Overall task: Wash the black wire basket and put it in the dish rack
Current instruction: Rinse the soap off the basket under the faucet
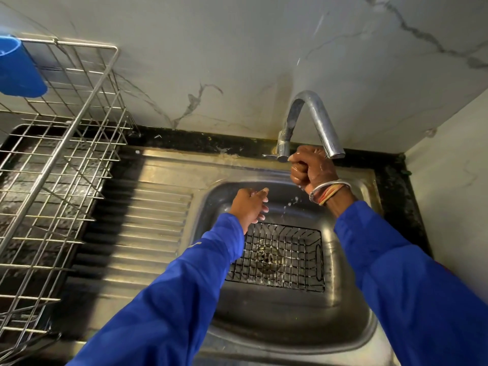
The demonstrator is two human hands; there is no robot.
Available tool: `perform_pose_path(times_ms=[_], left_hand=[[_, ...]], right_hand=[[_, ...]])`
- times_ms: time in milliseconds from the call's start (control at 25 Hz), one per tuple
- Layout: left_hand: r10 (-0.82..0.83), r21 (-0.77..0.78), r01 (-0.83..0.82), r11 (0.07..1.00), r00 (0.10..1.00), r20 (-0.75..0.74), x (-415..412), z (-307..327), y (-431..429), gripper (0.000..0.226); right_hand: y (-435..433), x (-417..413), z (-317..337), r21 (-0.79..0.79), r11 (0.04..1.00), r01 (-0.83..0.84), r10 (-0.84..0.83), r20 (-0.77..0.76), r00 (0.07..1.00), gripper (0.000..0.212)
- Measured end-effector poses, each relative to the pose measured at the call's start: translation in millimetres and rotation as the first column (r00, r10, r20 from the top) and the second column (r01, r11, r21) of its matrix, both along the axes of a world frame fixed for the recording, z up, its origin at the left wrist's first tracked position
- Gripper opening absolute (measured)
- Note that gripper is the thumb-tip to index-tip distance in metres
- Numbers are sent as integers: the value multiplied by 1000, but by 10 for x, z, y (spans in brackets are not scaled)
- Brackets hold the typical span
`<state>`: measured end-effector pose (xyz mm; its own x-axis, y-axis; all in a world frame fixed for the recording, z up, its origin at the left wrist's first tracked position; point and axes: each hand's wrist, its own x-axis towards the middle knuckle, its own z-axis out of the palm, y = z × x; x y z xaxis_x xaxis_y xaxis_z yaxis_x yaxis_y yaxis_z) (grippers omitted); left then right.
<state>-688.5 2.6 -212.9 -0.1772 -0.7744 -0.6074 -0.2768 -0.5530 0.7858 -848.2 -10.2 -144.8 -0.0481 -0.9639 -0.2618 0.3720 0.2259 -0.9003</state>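
The black wire basket (280,257) lies flat on the bottom of the steel sink (264,326), over the drain, wet with droplets. My left hand (249,206) hovers above the basket's far left corner, wet, fingers loosely apart, holding nothing. My right hand (307,167) is wet and closed in a fist at the base of the tap (309,122), just under the spout; the tap's handle seems to be inside the fist. Water drips from that hand into the sink. The metal dish rack (52,167) stands to the left on the counter.
A blue plastic cup (18,67) hangs at the rack's upper left. The ribbed steel drainboard (148,228) lies between rack and sink. A marble-look wall stands behind, and a side wall closes in on the right.
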Motion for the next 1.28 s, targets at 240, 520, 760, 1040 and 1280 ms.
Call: perform_pose_path(times_ms=[240, 520, 760, 1040, 1280], left_hand=[[23, 2, -23, 1000, 1000, 9, 68, -18, -8, 33], [23, 32, -22, 999, 999, -32, 48, -2, 16, 40], [115, 169, -75, 983, 964, -241, -81, 113, -26, 54], [203, 393, -2, 919, 859, -469, -337, 91, -107, 77], [210, 386, -9, 922, 851, -481, -657, 147, -155, 72]], right_hand=[[-32, 33, 97, -168, 982, -83, 153, 470, 869, 40], [-25, 14, 208, 20, 991, -133, 122, 274, 954, 42], [112, -15, 230, 344, 926, -159, 374, -765, 524, 31], [121, -120, 398, 481, 875, -51, 344, -543, 766, 24], [239, -152, 571, 461, 869, -181, 451, -585, 674, 24]])
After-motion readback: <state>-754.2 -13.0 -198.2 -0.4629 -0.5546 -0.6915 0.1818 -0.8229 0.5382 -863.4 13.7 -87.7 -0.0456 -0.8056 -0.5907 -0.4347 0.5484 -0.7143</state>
